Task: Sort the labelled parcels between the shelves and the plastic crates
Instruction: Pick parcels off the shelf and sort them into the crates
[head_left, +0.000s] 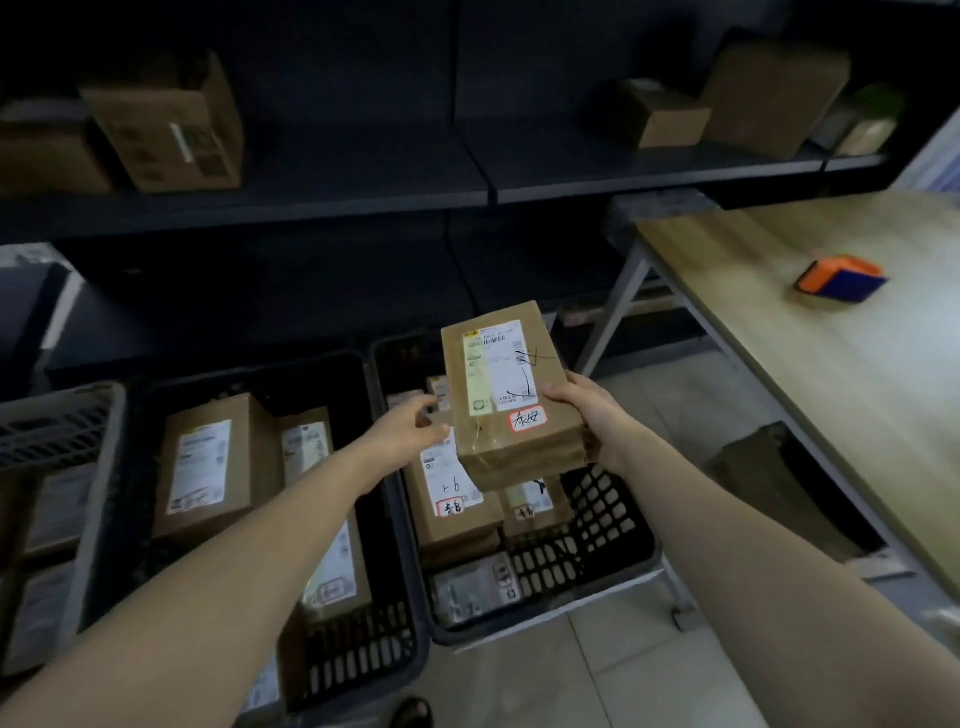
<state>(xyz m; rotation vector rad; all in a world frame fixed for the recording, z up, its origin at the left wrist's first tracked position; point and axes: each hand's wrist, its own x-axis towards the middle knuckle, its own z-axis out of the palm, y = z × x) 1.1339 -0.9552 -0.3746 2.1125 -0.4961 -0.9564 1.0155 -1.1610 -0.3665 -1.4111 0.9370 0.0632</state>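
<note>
My right hand (587, 418) grips the right edge of a brown labelled parcel (511, 395), held tilted above the right black crate (608, 519). The parcel carries a white shipping label and a red-edged sticker with handwriting. My left hand (410, 431) reaches toward the parcel's left side with relaxed fingers, its fingertips just short of the box. Under the parcel, more labelled parcels (452, 499) lie in that crate. The middle black crate (363, 639) holds larger parcels (213, 467).
Dark metal shelves (467, 182) run along the back with cardboard boxes (171, 130) on them. A wooden table (831, 338) stands at the right with an orange and blue device (841, 278) on it. A grey crate (57, 431) sits at far left. Tiled floor shows at lower right.
</note>
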